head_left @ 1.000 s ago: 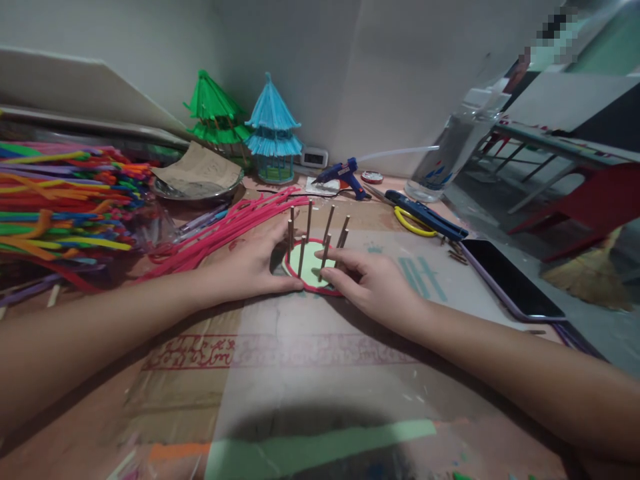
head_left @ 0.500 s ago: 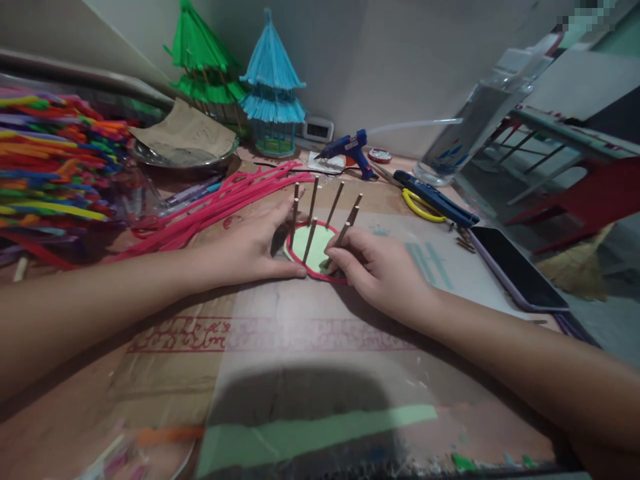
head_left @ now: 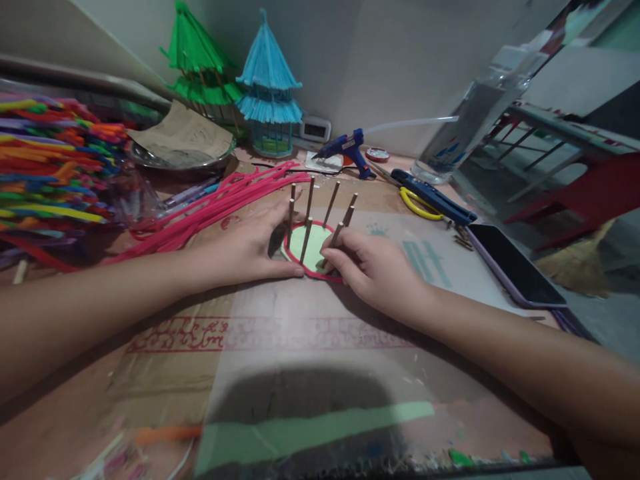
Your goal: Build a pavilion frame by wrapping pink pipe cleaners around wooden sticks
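The round base (head_left: 319, 243) lies on the brown cardboard (head_left: 167, 377), between the two hands. Its right edge is hidden behind the right hand (head_left: 380, 267), so its full outline cannot be seen. The thumb and forefinger of this hand are closed on a near stick (head_left: 337, 233), pinching it low; the other fingers are curled under and hard to make out. The left hand (head_left: 250, 243) is spread in a curve around the left side of the base, thumb at the near edge; its far fingertips are partly covered by sticks, and I cannot tell if it grips.

The base is smooth and pale green, with a red border (head_left: 315, 274) which looks soft. The other sticks (head_left: 309, 200) are thin, brown and straight, standing around it, some slightly tilted. Behind, the blue tower (head_left: 269, 67) has a pointed, ribbed roof over a fringed lower one. Paper (head_left: 185, 137) covers most of a shiny bowl (head_left: 200, 161). The fuzzy colourful strips (head_left: 55, 160) are cut off at left.
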`<state>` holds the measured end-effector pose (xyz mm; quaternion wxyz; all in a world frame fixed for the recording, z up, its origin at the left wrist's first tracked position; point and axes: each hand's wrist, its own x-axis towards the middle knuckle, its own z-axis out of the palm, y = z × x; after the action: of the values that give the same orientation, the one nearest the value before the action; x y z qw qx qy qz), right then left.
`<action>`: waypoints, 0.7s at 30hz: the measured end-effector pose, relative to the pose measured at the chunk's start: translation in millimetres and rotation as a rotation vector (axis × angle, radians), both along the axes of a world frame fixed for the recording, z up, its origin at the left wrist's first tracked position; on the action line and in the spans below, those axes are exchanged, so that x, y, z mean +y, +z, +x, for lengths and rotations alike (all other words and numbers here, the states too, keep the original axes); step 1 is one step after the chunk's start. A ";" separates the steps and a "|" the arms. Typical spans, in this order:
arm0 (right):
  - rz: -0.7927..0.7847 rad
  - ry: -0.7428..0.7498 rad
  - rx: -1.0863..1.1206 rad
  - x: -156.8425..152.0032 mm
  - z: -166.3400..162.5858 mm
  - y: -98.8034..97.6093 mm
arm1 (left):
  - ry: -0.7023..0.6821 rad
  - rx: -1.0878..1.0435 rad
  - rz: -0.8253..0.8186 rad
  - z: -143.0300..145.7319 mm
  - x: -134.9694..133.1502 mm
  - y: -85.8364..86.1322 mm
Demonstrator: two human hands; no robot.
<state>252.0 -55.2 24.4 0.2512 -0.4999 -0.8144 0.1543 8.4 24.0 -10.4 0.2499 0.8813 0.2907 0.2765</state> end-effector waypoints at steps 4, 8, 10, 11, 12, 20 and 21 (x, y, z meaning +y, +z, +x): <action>0.007 0.012 -0.024 0.2 0.0 -0.9 | 0.004 -0.002 0.018 -1.4 -0.3 -0.1; 0.004 0.007 0.069 -2.0 2.0 -3.1 | -0.018 0.010 -0.042 0.7 -3.7 3.6; 0.002 0.025 0.161 -4.3 3.4 -2.5 | -0.019 0.014 -0.065 1.7 -5.0 5.4; 0.008 0.036 0.201 -5.7 4.2 -1.5 | -0.017 0.018 -0.065 1.9 -5.2 6.0; 0.023 0.044 0.228 -7.1 5.1 0.1 | -0.015 0.023 -0.058 2.0 -5.2 6.3; 0.243 0.130 0.125 -9.8 12.2 7.0 | -0.017 -0.002 0.036 1.7 -1.7 3.9; 0.258 0.134 0.126 -9.3 12.5 6.2 | -0.017 0.000 0.022 2.0 -1.9 3.9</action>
<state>264.5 -64.5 30.6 0.3531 -0.3973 -0.8416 0.0956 10.4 22.1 -6.6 0.2424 0.8865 0.2799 0.2776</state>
